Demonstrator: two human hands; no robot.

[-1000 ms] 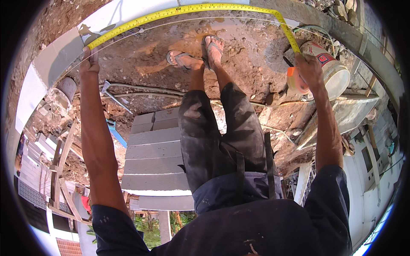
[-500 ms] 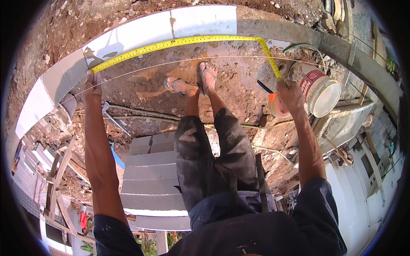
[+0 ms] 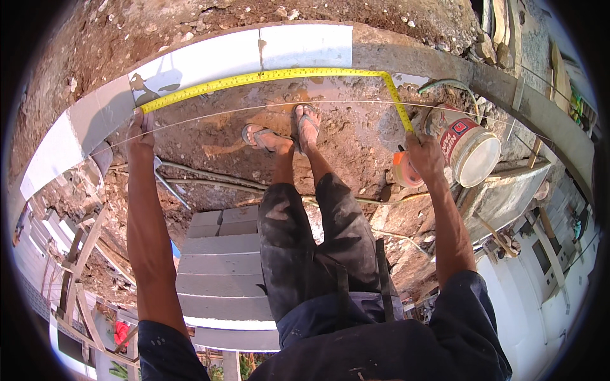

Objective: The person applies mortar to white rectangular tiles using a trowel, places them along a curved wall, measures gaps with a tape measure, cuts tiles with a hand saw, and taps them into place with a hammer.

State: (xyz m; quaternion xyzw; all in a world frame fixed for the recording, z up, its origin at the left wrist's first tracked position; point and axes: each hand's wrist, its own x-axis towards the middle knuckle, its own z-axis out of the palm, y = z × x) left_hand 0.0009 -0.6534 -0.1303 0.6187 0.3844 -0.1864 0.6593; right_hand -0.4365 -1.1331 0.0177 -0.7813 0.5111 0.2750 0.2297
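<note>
A yellow tape measure (image 3: 254, 77) stretches along the near side of a row of pale blocks (image 3: 210, 57). My left hand (image 3: 141, 132) pinches its left end at the joint between a shaded block and a white one. Beyond the white blocks the tape bends sharply and runs down to my right hand (image 3: 426, 157), which is closed around it. Any tape case is hidden in that fist. Just beside this hand shows a round orange thing (image 3: 406, 171); I cannot tell whether I hold it or it stands on the ground.
A white and red paint bucket (image 3: 476, 155) lies tilted at the right. A thin string (image 3: 267, 106) crosses above my sandalled feet (image 3: 307, 127). Grey blocks (image 3: 222, 273) are stacked behind my legs, near a hose (image 3: 216, 178) and a metal-handled tool (image 3: 171, 184).
The blocks and tape sit slightly lower in view. My right hand has shifted a little down and left, still gripping the tape. Less of a black strip beside it shows now.
</note>
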